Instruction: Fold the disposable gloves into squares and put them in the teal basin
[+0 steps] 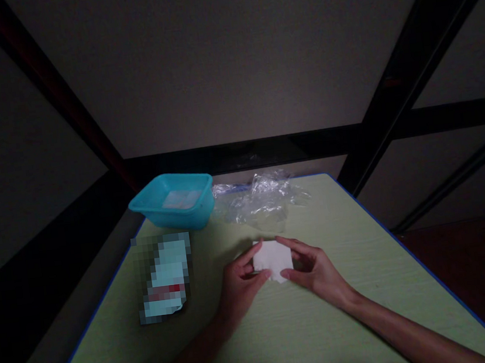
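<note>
A small white folded piece of paper or cloth [273,258] lies at the middle of the light green table [370,283]. My left hand [239,279] pinches its left edge between thumb and fingers. My right hand [312,267] grips its right side, with the index finger along the top edge and the thumb below. Both forearms reach in from the bottom of the view.
A teal plastic tub [172,203] with something pale inside stands at the back left. Crumpled clear plastic wrap [265,199] lies behind the hands. A flat blurred packet [164,276] rests to the left. The table has a blue rim; dark frame bars stand behind it.
</note>
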`<state>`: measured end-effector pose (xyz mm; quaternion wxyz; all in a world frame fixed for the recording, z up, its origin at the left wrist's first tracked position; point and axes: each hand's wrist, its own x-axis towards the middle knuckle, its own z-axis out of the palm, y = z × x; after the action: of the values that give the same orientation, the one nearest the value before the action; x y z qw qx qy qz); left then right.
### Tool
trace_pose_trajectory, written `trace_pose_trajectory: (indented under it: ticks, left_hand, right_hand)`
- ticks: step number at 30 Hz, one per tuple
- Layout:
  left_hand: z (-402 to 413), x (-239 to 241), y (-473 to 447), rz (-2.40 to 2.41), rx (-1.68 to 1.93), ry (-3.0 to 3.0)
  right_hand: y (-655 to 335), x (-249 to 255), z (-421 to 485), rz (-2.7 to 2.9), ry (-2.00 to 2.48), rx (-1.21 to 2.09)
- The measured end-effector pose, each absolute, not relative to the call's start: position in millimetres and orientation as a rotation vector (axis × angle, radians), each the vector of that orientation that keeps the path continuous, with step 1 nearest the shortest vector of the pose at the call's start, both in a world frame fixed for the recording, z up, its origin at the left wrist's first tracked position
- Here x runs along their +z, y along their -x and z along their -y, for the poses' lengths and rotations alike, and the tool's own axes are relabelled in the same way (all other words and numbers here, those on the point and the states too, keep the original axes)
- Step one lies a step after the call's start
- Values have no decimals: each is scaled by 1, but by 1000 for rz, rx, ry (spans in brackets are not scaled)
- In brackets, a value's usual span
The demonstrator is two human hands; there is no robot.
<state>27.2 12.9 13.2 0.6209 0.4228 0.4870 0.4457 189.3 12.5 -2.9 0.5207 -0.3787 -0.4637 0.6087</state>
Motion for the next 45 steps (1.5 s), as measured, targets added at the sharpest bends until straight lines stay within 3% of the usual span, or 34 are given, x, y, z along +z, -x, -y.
trace_pose_trajectory:
  ticks: [16, 24, 35, 40, 45]
  left_hand:
    - [-20, 2, -18, -968, 1016, -1042]
    - [-27, 10, -18, -955, 1136, -639]
    - [-30, 14, -3, -967, 1174, -607]
    - [-40, 27, 16, -1120, 1279, -459]
    - [-43, 43, 37, -1196, 1365, -352]
  right_hand:
    - [-192, 1, -11, 1170, 943, 1398]
    - [-182, 5, -17, 1230, 962, 1267]
    - [-152, 15, -34, 1488, 961, 1214]
    - [-141, 34, -59, 1492, 945, 1281]
    - [-118, 59, -108, 1157, 1132, 1497]
